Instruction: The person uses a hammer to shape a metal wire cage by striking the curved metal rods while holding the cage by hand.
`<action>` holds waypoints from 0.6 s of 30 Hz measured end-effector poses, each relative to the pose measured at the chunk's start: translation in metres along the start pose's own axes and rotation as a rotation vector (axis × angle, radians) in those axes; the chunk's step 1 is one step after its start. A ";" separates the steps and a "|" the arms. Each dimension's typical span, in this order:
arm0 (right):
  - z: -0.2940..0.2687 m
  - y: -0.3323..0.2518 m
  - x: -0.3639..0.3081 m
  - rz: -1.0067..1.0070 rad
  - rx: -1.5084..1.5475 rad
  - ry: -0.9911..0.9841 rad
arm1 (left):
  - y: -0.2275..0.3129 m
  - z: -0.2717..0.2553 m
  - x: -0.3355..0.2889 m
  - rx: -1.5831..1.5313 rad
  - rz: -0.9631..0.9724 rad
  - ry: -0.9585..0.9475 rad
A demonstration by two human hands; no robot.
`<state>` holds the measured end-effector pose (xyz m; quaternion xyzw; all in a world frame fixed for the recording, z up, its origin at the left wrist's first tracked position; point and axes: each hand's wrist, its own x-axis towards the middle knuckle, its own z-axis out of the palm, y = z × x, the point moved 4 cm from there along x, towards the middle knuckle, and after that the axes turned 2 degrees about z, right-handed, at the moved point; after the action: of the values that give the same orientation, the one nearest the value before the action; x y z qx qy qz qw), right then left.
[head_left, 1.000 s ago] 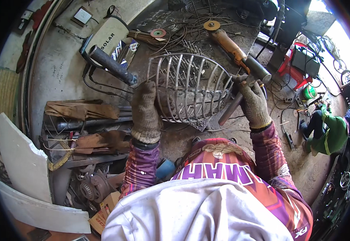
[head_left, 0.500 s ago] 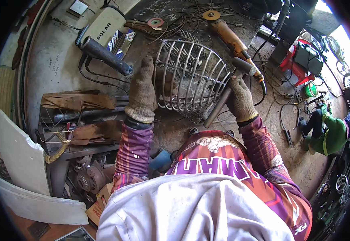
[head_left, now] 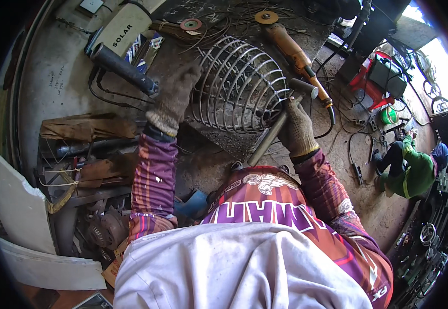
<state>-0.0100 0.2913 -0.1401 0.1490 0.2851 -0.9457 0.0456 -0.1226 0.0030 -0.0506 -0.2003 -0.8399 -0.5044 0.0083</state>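
Note:
A rounded cage of bent metal rods (head_left: 242,85) lies tilted over the dark worktop in front of me. My gloved left hand (head_left: 178,92) is at its left rim, fingers closed on the rods; the fingertips are partly hidden and slightly blurred. My gloved right hand (head_left: 297,123) is wrapped round the metal handle of a hammer (head_left: 266,143), close under its cylindrical head. The handle points down toward me, and the hammer sits against the cage's right, narrower end.
An orange angle grinder (head_left: 291,49) lies beyond the cage on the right, near a loose disc (head_left: 191,24) and cables. A dark pipe (head_left: 126,69) rests at left by brown cloth (head_left: 87,126). Right, a person in green (head_left: 414,167) crouches by a red stand (head_left: 370,85).
The cage has tipped and turned, its narrow end now facing the right hand more. My left hand has tilted inward with its rim. The view has shifted slightly.

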 end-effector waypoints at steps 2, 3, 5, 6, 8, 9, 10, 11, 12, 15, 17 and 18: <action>-0.002 0.001 -0.001 0.004 0.018 0.015 | -0.006 0.008 -0.014 -0.172 -0.020 -0.014; -0.006 0.002 0.001 0.001 0.018 0.020 | -0.004 0.013 -0.023 -0.094 -0.086 0.055; -0.012 0.006 0.004 -0.005 0.035 0.042 | 0.000 0.020 -0.029 -0.021 -0.153 0.132; -0.013 0.007 0.003 -0.004 0.030 0.042 | 0.001 0.023 -0.029 -0.039 -0.176 0.160; -0.011 0.006 0.000 0.001 0.008 0.021 | 0.006 0.026 -0.032 -0.062 -0.199 0.192; -0.010 0.006 -0.001 0.002 0.002 0.021 | 0.011 0.026 -0.035 -0.051 -0.195 0.181; -0.010 0.007 -0.001 -0.010 0.006 0.027 | 0.015 0.026 -0.038 -0.038 -0.191 0.168; -0.011 0.007 -0.002 -0.021 0.009 0.033 | 0.011 0.024 -0.042 -0.041 -0.191 0.170; -0.012 0.008 -0.001 -0.022 0.006 0.033 | 0.008 0.021 -0.046 0.192 -0.066 0.123; -0.009 -0.001 -0.001 -0.219 -0.205 -0.016 | -0.005 0.013 -0.062 0.446 0.134 0.063; 0.001 -0.013 -0.007 -0.163 -0.145 0.003 | 0.017 0.012 -0.069 0.073 -0.097 0.082; 0.010 -0.020 -0.010 -0.169 -0.142 0.005 | 0.021 0.015 -0.077 0.072 -0.092 0.078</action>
<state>-0.0064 0.3029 -0.1187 0.1230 0.3632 -0.9232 -0.0243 -0.0420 -0.0012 -0.0565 -0.1415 -0.8649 -0.4809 0.0249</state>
